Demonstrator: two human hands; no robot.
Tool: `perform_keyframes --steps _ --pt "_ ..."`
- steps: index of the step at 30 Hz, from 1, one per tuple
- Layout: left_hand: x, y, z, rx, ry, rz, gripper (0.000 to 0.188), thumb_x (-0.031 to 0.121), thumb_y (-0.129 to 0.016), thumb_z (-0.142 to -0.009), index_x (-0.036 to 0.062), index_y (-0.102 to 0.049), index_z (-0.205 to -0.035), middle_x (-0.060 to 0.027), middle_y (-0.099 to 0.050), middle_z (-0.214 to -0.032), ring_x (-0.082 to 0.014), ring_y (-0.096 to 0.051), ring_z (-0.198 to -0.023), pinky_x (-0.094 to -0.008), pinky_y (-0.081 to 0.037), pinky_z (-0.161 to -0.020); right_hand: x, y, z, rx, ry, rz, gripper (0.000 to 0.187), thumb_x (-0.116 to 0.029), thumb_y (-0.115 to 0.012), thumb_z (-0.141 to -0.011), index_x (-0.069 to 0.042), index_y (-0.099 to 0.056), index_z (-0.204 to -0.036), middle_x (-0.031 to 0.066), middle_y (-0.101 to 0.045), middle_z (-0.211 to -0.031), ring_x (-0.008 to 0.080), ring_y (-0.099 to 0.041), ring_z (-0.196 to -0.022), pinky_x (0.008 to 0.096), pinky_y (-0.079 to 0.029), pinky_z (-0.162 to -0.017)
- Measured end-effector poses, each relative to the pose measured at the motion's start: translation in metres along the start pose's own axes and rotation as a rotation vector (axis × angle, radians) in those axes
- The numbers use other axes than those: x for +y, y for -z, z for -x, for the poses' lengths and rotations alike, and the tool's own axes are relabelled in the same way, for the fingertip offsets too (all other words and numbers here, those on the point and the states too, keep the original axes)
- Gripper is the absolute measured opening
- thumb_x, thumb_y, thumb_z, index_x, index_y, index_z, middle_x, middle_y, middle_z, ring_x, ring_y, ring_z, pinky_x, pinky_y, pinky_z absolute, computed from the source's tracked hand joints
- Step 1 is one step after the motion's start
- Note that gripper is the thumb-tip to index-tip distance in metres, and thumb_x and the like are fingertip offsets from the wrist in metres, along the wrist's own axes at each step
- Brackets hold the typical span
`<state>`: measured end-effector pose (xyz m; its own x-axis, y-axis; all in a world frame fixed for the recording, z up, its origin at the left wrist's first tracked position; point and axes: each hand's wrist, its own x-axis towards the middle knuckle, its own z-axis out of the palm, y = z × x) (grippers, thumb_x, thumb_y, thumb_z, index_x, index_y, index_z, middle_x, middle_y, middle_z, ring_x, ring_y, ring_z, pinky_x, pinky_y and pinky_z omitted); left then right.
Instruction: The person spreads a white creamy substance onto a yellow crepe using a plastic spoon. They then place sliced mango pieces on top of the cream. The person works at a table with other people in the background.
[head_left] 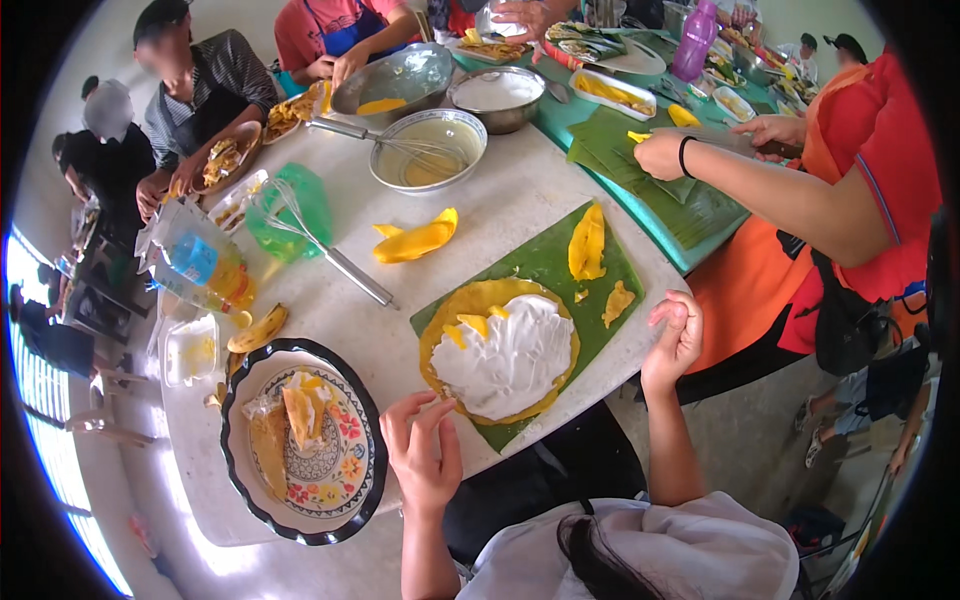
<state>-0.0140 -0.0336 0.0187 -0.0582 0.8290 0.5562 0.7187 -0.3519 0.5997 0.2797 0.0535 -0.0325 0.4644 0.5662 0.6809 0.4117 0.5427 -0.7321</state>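
Note:
A round yellow crepe (432, 352) lies on a green banana leaf (520, 275) at the table's near edge. White cream (510, 360) covers most of it, with a few mango pieces (476, 325) near its upper left. Just below the crepe's lower left edge hovers my left hand (422, 452), empty, its fingers bent and apart. Off the leaf's right side, my right hand (674, 342) is raised with loosely curled fingers and nothing in it. On the leaf's far part sit a mango slice (587, 243) and a smaller torn yellow piece (617, 303).
Left of my left hand stands a patterned plate (376, 440) holding filled rolls. Farther off are a whisk (345, 268), a mango piece (418, 238), a bowl with another whisk (470, 125) and an oil bottle (210, 270). At right, a person in red holds a knife (735, 142).

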Motion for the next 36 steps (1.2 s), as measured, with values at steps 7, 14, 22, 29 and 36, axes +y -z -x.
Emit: perform_keyframes --steps 7,14,22,29,36 --pt "0.001 0.0 -0.001 0.001 0.001 -0.001 0.024 -0.005 -0.061 -0.081 0.003 -0.066 -0.103 -0.0163 -0.06 -0.111 -0.0306 -0.057 -0.097 -0.0389 -0.048 -0.085 -0.002 -0.003 -0.004 -0.019 0.021 -0.017 0.017 -0.006 -0.044 -0.104 0.001 -0.058 -0.112 0.0082 -0.058 -0.096 0.0129 -0.054 -0.081 0.0268 -0.046 -0.076" --pt "0.0 -0.001 0.0 0.002 0.007 0.017 0.025 -0.004 -0.062 -0.081 0.0039 -0.067 -0.104 -0.0156 -0.06 -0.111 -0.0304 -0.057 -0.097 -0.0388 -0.048 -0.086 -0.005 -0.003 -0.009 0.001 0.053 0.067 0.014 0.005 -0.057 -0.094 0.001 -0.06 -0.107 0.0076 -0.058 -0.102 0.0139 -0.055 -0.084 0.027 -0.047 -0.078" --pt "-0.001 -0.001 0.0 0.001 -0.01 0.027 0.027 -0.005 -0.062 -0.08 0.0046 -0.067 -0.105 -0.0148 -0.06 -0.11 -0.0303 -0.057 -0.097 -0.0386 -0.048 -0.085 -0.015 -0.006 -0.029 0.023 0.033 0.096 0.01 0.006 -0.069 -0.088 0.001 -0.068 -0.096 0.0044 -0.061 -0.087 0.011 -0.056 -0.077 0.0241 -0.046 -0.071" --pt "0.001 0.0 -0.002 0.013 -0.019 0.004 0.027 -0.005 -0.062 -0.08 0.004 -0.066 -0.105 -0.0145 -0.061 -0.11 -0.0296 -0.058 -0.096 -0.0387 -0.047 -0.085 -0.012 -0.009 -0.025 0.021 0.008 0.061 0.012 0.009 -0.071 -0.084 0.002 -0.069 -0.093 0.0044 -0.061 -0.087 0.0103 -0.055 -0.075 0.0233 -0.046 -0.07" --pt "0.0 0.0 -0.001 0.009 -0.018 0.007 0.028 -0.005 -0.063 -0.079 0.0038 -0.065 -0.106 -0.0155 -0.06 -0.11 -0.0308 -0.058 -0.096 -0.0397 -0.046 -0.087 -0.011 -0.008 -0.026 -0.016 0.006 0.046 0.013 0.01 -0.073 -0.082 0.004 -0.069 -0.092 0.0054 -0.062 -0.086 0.0109 -0.056 -0.076 0.0241 -0.048 -0.071"
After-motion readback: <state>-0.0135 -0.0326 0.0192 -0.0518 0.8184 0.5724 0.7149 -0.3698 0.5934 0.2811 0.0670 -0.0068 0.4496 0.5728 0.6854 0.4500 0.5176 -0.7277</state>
